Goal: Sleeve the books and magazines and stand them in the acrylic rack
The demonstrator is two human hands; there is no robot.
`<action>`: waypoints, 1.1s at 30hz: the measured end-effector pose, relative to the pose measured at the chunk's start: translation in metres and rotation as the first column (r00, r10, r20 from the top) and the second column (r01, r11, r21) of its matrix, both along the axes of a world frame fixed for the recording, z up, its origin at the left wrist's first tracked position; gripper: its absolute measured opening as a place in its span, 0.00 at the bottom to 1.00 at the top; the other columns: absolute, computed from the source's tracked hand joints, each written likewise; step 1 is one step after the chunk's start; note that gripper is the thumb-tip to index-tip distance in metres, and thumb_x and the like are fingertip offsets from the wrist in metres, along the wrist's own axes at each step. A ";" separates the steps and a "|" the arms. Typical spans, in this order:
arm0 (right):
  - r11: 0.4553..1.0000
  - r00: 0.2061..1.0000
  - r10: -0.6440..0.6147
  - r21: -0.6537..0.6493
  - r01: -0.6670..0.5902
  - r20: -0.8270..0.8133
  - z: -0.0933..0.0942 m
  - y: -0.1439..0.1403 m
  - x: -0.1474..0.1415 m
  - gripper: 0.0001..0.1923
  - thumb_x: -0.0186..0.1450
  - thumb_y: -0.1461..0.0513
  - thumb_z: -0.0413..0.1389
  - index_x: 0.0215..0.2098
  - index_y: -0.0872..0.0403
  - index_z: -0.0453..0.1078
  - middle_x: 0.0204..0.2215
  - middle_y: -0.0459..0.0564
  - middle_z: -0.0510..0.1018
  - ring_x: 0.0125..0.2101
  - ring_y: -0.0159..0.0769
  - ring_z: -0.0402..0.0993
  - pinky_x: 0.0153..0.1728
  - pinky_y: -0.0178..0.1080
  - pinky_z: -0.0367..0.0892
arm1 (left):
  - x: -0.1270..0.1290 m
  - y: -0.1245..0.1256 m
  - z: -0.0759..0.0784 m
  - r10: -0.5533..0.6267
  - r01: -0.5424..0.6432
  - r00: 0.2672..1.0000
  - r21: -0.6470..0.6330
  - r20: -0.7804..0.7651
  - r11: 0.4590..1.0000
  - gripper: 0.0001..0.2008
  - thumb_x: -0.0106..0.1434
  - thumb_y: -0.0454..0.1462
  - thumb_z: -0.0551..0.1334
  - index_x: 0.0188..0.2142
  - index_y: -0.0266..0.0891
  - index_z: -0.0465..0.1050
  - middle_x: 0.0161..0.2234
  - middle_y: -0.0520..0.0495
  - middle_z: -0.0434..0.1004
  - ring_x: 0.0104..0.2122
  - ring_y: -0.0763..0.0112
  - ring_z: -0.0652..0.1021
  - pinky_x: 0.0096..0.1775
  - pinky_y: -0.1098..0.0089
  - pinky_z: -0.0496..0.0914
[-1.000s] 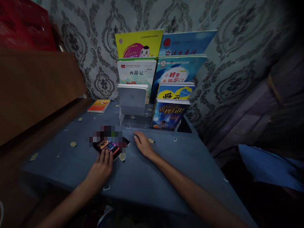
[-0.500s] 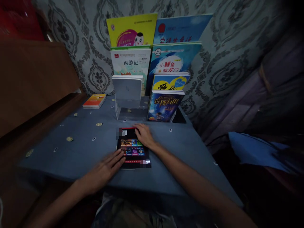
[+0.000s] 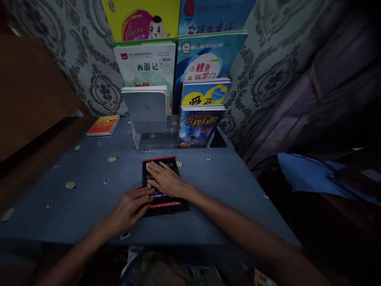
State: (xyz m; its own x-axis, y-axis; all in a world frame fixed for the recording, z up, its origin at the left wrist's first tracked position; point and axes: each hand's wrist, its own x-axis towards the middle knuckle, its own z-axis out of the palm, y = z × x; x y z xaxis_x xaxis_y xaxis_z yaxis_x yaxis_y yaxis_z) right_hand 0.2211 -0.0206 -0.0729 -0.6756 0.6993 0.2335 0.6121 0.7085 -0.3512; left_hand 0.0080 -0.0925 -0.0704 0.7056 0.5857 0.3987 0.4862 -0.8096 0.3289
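A dark book (image 3: pixel 166 205) with a red line along its top edge and small coloured pictures lies flat on the table in front of me. My right hand (image 3: pixel 166 179) rests across its upper middle, fingers stretched out and pointing left. My left hand (image 3: pixel 131 206) lies at the book's left edge, with its fingertips on the cover close to the right hand's fingers. Between them the two hands hide much of the cover.
Behind the book stands a clear stepped rack (image 3: pixel 154 139) holding several upright books, among them a dark blue book (image 3: pixel 200 129) at the front. An orange book (image 3: pixel 103 126) lies at the back left. A patterned grey-blue cloth (image 3: pixel 89 214) covers the table.
My right hand has slid left and down from the book's top right onto the middle of its cover. The book's top has shifted slightly. The view has tilted down and moved closer.
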 end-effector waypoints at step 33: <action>0.951 0.858 -0.266 -0.267 0.158 -0.439 -0.021 0.026 0.084 0.22 0.75 0.58 0.45 0.64 0.50 0.67 0.60 0.53 0.75 0.60 0.43 0.71 0.63 0.53 0.65 | 0.039 0.098 0.004 0.203 -0.189 0.953 0.083 -0.223 0.978 0.19 0.73 0.41 0.54 0.58 0.35 0.70 0.59 0.37 0.75 0.58 0.57 0.75 0.61 0.51 0.68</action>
